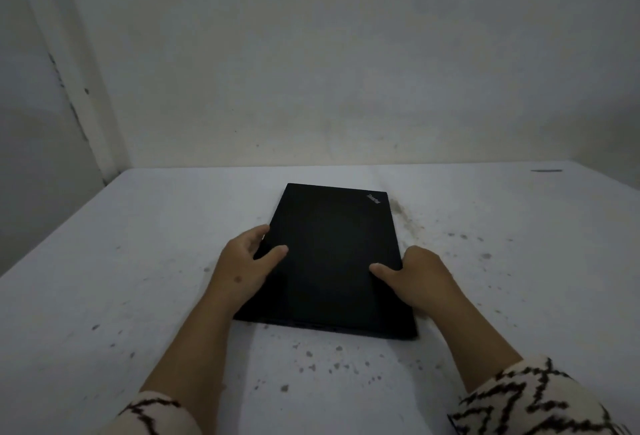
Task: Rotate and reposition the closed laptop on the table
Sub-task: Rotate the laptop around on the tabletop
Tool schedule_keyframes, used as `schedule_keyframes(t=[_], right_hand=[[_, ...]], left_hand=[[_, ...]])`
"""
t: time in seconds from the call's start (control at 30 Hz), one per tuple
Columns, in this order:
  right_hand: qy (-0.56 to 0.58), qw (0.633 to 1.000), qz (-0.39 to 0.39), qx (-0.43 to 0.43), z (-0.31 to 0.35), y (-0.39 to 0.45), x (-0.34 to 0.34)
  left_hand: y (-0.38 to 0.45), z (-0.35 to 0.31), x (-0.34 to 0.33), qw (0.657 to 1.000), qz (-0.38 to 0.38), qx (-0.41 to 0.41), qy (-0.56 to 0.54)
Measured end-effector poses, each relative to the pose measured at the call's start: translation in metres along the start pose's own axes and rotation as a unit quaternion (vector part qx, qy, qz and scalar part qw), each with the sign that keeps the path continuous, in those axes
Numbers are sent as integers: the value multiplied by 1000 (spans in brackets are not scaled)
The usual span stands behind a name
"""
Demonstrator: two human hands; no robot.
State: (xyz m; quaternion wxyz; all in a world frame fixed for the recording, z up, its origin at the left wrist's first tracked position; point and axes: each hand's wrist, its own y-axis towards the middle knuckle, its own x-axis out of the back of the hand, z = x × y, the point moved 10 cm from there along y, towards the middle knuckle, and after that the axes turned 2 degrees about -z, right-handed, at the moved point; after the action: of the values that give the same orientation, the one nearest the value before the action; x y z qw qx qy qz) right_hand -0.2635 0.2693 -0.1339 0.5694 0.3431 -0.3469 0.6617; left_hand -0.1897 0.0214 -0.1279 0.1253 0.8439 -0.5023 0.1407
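A closed black laptop (332, 254) lies flat on the white table (121, 279), its long sides running away from me and a small logo at its far right corner. My left hand (242, 268) grips the laptop's left edge, thumb on the lid and fingers curled around the side. On the opposite side, my right hand (415, 279) holds the right edge the same way, thumb resting on top. Both hands sit near the laptop's nearer half.
The table is speckled with dark stains, most of them in front of and to the right of the laptop. A pale wall (329, 71) rises just behind the table's far edge. The table's left edge (59, 227) slants off toward a wall corner.
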Motion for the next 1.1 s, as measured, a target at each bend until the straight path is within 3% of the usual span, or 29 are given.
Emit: schedule_keyframes(t=[0.2,0.3,0.4,0.77,1.1], right_hand=[[46,999,0,-17,1,3,3],[16,999,-28,-27,-2,11,7],[-36,997,-58,-36,-5,17,12],[-67,997,-42,-19,3,11,2],[-61,995,53,53,38,-21,-28]], left_hand=[[-21,-5,4,984,-59,-5,167],[-39,0,-14,959,-32,21,280],[-53,5,-20,935,-51,51,348],[-52,-4,4,971,-155,18,182],[-9,9,65,970,-222,41,88]])
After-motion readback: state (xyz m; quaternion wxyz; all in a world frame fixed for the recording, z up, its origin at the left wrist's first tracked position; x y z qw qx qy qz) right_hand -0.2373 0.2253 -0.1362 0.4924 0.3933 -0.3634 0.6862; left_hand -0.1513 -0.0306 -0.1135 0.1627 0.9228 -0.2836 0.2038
